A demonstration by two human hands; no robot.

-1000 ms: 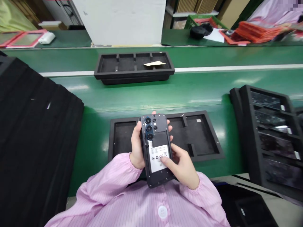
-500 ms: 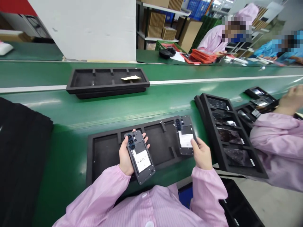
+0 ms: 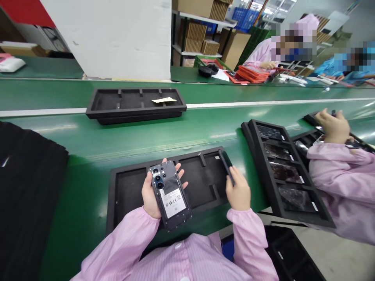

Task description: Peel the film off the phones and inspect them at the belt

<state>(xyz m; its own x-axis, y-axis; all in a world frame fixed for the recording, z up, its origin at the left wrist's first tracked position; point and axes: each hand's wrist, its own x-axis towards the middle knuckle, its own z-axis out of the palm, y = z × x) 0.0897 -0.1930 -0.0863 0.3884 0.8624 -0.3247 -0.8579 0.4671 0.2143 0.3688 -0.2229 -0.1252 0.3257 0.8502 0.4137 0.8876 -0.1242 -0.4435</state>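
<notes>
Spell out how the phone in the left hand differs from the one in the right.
The left phone lies across the left hand, back toward the camera; the right phone is turned nearly edge-on, its lower end in the right hand. The left phone shows lenses and a white label; the right phone shows only a slim dark strip. Both look dark, each held in one hand.

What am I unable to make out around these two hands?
All in the head view:
- Underside of the left hand's phone: the phone itself hides it.
- Near end of the other phone: covered by the right hand.
- Smallest print on the white label: too tiny.
- Rest of the black stack: cut off by the left edge.
</notes>
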